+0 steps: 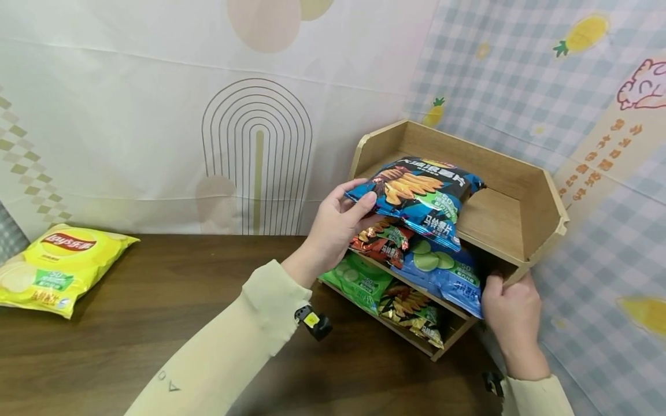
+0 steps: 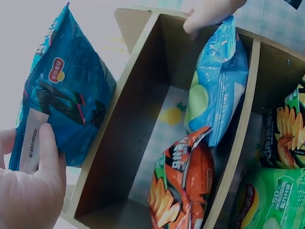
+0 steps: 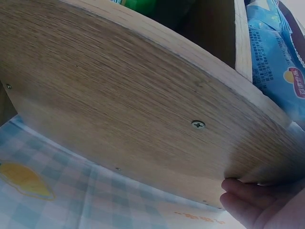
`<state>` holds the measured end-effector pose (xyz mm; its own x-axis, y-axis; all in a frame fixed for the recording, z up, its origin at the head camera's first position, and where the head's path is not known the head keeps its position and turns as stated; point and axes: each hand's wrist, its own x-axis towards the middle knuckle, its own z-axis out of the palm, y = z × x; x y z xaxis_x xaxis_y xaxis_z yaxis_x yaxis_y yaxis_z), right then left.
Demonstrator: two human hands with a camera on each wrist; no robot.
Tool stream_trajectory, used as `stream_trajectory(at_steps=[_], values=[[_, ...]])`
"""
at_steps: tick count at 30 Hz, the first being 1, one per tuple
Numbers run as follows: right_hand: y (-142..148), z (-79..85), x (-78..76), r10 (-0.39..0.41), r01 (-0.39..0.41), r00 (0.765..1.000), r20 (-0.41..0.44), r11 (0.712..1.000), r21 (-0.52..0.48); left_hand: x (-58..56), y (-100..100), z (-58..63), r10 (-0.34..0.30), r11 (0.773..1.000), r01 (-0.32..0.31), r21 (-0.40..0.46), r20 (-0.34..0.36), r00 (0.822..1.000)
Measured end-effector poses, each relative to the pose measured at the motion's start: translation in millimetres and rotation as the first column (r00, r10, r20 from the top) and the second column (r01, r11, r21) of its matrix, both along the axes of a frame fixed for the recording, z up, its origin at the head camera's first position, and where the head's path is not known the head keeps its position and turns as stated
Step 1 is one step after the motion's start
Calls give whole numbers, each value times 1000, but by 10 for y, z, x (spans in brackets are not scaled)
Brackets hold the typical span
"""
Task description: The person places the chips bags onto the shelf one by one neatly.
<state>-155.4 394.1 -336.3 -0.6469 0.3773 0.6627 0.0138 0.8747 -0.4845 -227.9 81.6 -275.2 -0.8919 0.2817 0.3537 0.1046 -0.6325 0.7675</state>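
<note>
My left hand (image 1: 340, 222) pinches the left end of a blue and black bag of chips (image 1: 416, 193), thumb on top. The bag lies over the top tier of a wooden shelf (image 1: 491, 225), its front end past the tier's edge. In the left wrist view, fingers spread across the bag's blue underside. My right hand (image 1: 512, 315) grips the shelf's right side, thumb at the front edge; the right wrist view shows fingertips (image 3: 233, 186) on the outer panel. Below sit a red chip bag (image 1: 380, 242) and a light blue chip bag (image 1: 442, 271) in the middle tier.
In the bottom tier are a green chip bag (image 1: 359, 280) and a black and gold chip bag (image 1: 411, 309). A yellow chip bag (image 1: 62, 266) lies at the far left of the dark wooden table (image 1: 203, 323). Patterned cloth (image 1: 359, 69) hangs behind and at right.
</note>
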Motion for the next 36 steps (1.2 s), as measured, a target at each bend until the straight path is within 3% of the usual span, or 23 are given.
stream_trajectory(at_steps=[5,8,14,17,21,25,27,30,34,36], values=[[29,-11,16,-5,5,1000,8,1000,-3,7,221,-48,45,992,-47,-116,-20,999],[46,-17,30,-13,13,1000,16,1000,4,35,345,-45,14,987,-18,-157,-29,999],[44,-12,26,-15,14,999,44,1000,20,104,492,28,-63,991,63,-119,0,998],[37,-11,19,-11,10,999,44,1000,21,115,531,69,-73,994,74,-81,10,997],[30,-15,20,-16,16,998,57,1000,13,108,597,99,-56,994,55,-93,-11,998],[10,-16,20,-27,26,996,83,1000,17,116,648,68,7,974,-33,-226,-116,993],[7,-17,16,-33,32,995,90,999,19,131,655,35,53,950,-106,-293,-183,982],[7,-14,14,-33,32,996,87,999,11,154,663,-20,124,914,-224,-337,-293,948],[10,8,16,-27,27,996,82,1000,-2,169,683,-66,194,891,-333,-308,-403,894],[3,18,15,-15,14,998,60,1000,11,172,691,-68,221,888,-361,-286,-423,879]])
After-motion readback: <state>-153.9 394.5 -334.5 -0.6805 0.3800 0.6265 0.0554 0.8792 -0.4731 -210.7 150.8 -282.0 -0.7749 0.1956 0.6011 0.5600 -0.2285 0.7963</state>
